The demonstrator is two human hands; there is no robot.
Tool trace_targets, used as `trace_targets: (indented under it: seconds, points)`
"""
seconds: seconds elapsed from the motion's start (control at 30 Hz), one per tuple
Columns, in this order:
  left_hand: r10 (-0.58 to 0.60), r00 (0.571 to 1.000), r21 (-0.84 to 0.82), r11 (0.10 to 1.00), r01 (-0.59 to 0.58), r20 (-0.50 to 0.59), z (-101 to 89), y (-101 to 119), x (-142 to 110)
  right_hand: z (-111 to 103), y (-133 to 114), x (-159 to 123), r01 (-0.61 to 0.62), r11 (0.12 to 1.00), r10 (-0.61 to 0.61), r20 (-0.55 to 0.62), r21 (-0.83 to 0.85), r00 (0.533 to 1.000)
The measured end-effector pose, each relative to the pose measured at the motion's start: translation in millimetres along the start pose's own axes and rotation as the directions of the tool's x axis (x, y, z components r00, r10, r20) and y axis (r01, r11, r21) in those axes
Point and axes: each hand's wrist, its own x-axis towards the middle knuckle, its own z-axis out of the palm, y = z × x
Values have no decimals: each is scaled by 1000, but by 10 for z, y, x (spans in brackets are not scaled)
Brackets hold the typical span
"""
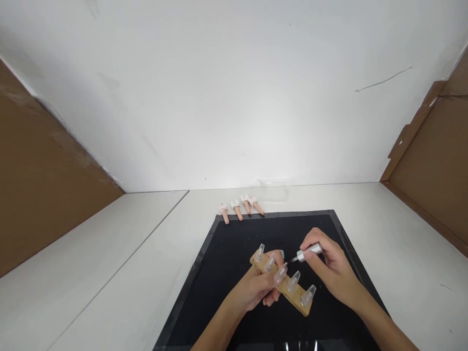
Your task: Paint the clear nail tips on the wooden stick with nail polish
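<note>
My left hand (256,287) is wrapped around a wooden bar (298,295) that carries several clear false nail tips standing in a row. It holds the bar tilted above a black mat (226,263). My right hand (329,265) pinches a silver polish brush cap (310,252), with the brush end pointing left at the middle nail tip (281,274). The thumb of my left hand has a teal painted nail.
Several practice fingers (241,208) with nail tips lie in a row on the white table just behind the mat's far edge. A white wall rises behind them. Brown board panels stand at the left (44,185) and right (431,170).
</note>
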Motion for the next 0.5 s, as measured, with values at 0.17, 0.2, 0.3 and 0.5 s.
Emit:
trace_targets:
  seconds: [0.17,0.2,0.3,0.5]
  points:
    - [11,1000,-4,1000,-11,14,-14,-13,-8,1,16,-7,-33,996,37,-39,81,999]
    - [13,1000,-4,1000,-13,23,-17,-16,-5,3,12,-12,-29,995,30,-4,95,1000]
    - [22,999,-1,1000,-22,45,-23,-28,5,5,4,-22,-58,996,54,62,65,997]
    - [13,1000,15,1000,-13,10,-24,-28,-11,3,12,-28,-86,992,91,-47,93,995]
